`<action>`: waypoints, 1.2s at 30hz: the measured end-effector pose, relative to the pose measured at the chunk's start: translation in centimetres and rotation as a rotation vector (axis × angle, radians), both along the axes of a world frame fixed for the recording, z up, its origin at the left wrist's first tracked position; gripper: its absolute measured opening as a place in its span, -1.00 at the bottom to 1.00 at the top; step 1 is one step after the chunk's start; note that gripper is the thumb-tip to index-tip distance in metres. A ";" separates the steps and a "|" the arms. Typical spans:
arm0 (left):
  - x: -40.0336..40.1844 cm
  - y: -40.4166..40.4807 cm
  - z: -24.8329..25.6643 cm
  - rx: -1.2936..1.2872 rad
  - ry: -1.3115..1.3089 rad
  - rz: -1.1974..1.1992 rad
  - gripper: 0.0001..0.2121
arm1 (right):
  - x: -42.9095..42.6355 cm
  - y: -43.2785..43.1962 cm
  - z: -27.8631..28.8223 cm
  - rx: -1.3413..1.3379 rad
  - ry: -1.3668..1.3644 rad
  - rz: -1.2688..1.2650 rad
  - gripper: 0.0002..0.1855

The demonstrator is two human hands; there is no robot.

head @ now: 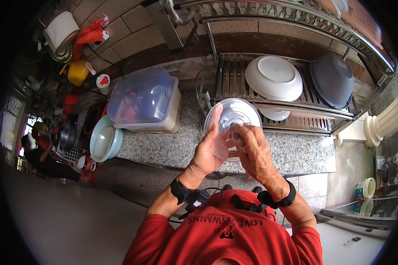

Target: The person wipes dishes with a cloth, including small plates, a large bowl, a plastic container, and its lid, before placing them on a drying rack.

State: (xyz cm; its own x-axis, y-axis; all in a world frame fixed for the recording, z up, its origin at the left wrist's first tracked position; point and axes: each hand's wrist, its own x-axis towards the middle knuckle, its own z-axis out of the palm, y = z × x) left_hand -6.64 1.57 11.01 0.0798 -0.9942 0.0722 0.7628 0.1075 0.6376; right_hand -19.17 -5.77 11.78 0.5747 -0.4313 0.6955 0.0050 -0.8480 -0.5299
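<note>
A clear round plastic bowl [226, 107] is tilted in front of me, above the front of the granite counter [298, 152]. My left hand [205, 152] grips it by the left side, and the fingers show through the clear wall. Inside the bowl, my right hand [257, 150] pinches a crumpled greyish cloth [237, 135] against the plastic. The fingers hide part of the cloth, so its full shape cannot be seen.
Behind the bowl stands a metal dish rack [233, 79] with an upturned white bowl [275, 79] and a grey basin [333, 81]. To the left are a lidded plastic box [146, 102] and a pale green basin [106, 139]. Another person [48, 159] is at far left.
</note>
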 end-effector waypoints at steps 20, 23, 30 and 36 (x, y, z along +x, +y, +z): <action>2.3 2.1 -0.2 -0.102 0.097 0.122 -0.50 | -0.8 -0.8 -1.1 -0.149 0.244 0.193 -0.71; 2.6 2.3 0.2 -0.090 -0.037 0.106 -0.48 | -1.1 -2.1 0.8 0.508 0.049 0.006 -0.67; -0.1 0.6 0.4 -0.011 -0.006 0.178 -0.48 | 3.8 -1.0 2.5 -0.010 -0.056 -0.006 -0.51; 0.1 0.4 0.7 0.010 -0.011 0.262 -0.51 | 0.3 -1.4 0.6 -0.246 0.238 0.184 -0.41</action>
